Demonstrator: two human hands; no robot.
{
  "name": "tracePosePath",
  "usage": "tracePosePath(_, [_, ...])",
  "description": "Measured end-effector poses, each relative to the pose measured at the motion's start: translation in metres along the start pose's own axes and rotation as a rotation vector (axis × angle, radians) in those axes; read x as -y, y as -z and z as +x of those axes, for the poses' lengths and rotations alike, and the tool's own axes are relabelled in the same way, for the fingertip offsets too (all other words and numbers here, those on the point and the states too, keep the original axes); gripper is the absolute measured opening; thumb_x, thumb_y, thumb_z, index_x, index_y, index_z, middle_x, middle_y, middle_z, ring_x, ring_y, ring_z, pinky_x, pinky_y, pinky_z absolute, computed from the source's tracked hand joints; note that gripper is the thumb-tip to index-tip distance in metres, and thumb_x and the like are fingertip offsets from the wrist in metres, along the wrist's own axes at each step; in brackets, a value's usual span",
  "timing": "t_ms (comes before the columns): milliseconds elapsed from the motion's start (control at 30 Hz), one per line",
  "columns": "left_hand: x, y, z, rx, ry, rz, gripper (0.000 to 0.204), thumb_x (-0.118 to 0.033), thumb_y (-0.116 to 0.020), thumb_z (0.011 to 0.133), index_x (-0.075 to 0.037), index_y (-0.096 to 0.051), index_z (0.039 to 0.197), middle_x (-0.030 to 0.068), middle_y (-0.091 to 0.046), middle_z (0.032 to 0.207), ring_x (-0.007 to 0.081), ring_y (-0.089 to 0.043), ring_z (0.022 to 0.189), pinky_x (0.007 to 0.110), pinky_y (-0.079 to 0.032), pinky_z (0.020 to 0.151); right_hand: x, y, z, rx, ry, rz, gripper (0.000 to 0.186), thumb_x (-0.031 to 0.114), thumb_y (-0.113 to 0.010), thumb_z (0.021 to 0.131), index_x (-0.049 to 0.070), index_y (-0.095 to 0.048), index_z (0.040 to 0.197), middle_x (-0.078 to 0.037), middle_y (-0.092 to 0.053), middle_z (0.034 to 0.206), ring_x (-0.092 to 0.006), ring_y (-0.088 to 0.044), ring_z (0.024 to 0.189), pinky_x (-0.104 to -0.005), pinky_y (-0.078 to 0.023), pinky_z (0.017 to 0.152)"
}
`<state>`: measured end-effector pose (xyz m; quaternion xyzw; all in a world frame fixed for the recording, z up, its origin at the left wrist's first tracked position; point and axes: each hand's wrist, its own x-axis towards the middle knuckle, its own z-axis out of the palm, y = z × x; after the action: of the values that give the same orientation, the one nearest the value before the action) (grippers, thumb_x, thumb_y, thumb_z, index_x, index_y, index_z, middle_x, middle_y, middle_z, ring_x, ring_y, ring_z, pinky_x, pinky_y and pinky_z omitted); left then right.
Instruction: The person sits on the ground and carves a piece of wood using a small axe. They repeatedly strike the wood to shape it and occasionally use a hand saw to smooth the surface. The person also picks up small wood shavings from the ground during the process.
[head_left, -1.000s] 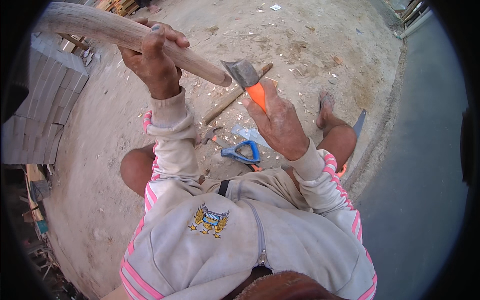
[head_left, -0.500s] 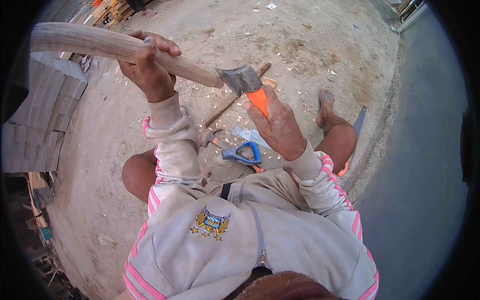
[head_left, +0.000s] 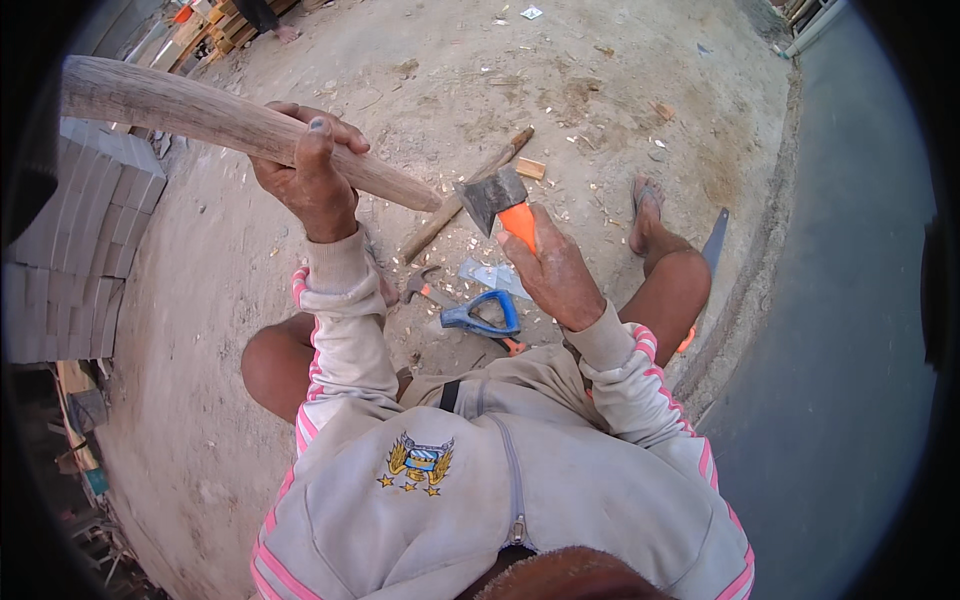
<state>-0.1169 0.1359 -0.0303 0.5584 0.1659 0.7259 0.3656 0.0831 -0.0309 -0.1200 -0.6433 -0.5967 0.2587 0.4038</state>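
A thick, smooth wooden pole (head_left: 215, 112) slants from the upper left, and my left hand (head_left: 312, 170) is closed around it near its tapered end. My right hand (head_left: 556, 270) grips a hatchet (head_left: 492, 197) by its orange handle, close under the dark metal head. The blade faces the pole's end, with a small gap between them. Below, on the ground between my legs, lie a claw hammer (head_left: 425, 287) and a blue D-shaped handle (head_left: 482, 314). A rough stick (head_left: 470, 195) rests on the dirt behind the hatchet.
Pale wood chips are scattered over the dirt ground (head_left: 590, 110). A handsaw (head_left: 714, 243) lies beside my right leg, near a grey wall (head_left: 830, 300). Stacked grey blocks (head_left: 85, 240) stand at the left. Another person's foot (head_left: 287, 34) shows near lumber (head_left: 232, 32) at the far left.
The hatchet has drawn slightly away from the pole's end, and its head has turned. The pole and my left hand have lowered a little.
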Motion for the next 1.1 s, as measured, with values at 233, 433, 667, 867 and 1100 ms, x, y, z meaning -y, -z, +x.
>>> tracePosePath(233, [-0.014,-0.002,-0.010,0.008,0.041,-0.061,0.035,-0.013,-0.063,0.083,-0.006,-0.048,0.113,0.0091,-0.054,0.073,0.0214,-0.058,0.058,0.035,-0.054,0.054,0.100,0.056,0.004,-0.260,0.221,0.258,0.032,0.026,-0.060,0.099,0.001,-0.048,0.114,-0.022,-0.061,0.072,-0.0431,-0.067,0.070,-0.0471,-0.052,0.060])
tracePosePath(433, [-0.023,-0.002,0.005,0.181,0.101,-0.347,0.040,-0.018,-0.064,0.082,-0.008,-0.047,0.117,0.0083,-0.052,0.071,0.0208,-0.056,0.054,0.035,-0.053,0.053,-0.018,-0.004,-0.011,0.222,-0.112,-0.079,0.035,0.020,-0.064,0.097,0.000,-0.048,0.121,-0.024,-0.062,0.081,-0.0454,-0.062,0.071,-0.0456,-0.049,0.064])
tracePosePath(667, [-0.026,0.020,0.005,0.402,0.108,-0.424,0.043,-0.024,-0.061,0.083,-0.011,-0.052,0.123,0.0077,-0.052,0.074,0.0210,-0.057,0.059,0.038,-0.051,0.059,0.092,0.056,0.001,-0.223,0.269,0.224,0.032,0.026,-0.060,0.099,0.002,-0.046,0.116,-0.025,-0.064,0.077,-0.0430,-0.069,0.072,-0.0474,-0.052,0.058])
tracePosePath(867, [-0.034,0.004,0.010,0.260,0.081,-0.349,0.042,-0.024,-0.061,0.085,-0.007,-0.049,0.122,0.0088,-0.052,0.075,0.0220,-0.057,0.060,0.038,-0.052,0.060,0.032,0.006,-0.014,0.150,0.007,-0.079,0.032,0.025,-0.059,0.099,0.003,-0.045,0.117,-0.025,-0.064,0.077,-0.0455,-0.067,0.073,-0.0497,-0.050,0.059])
tracePosePath(1100, [-0.043,-0.015,0.005,-0.124,-0.127,0.198,0.034,-0.008,-0.063,0.085,-0.001,-0.041,0.110,0.0153,-0.057,0.074,0.0252,-0.062,0.053,0.036,-0.055,0.051,0.083,0.041,0.002,-0.042,0.081,0.192,0.035,0.024,-0.059,0.099,0.002,-0.044,0.122,-0.026,-0.063,0.080,-0.0463,-0.066,0.076,-0.0482,-0.051,0.062])
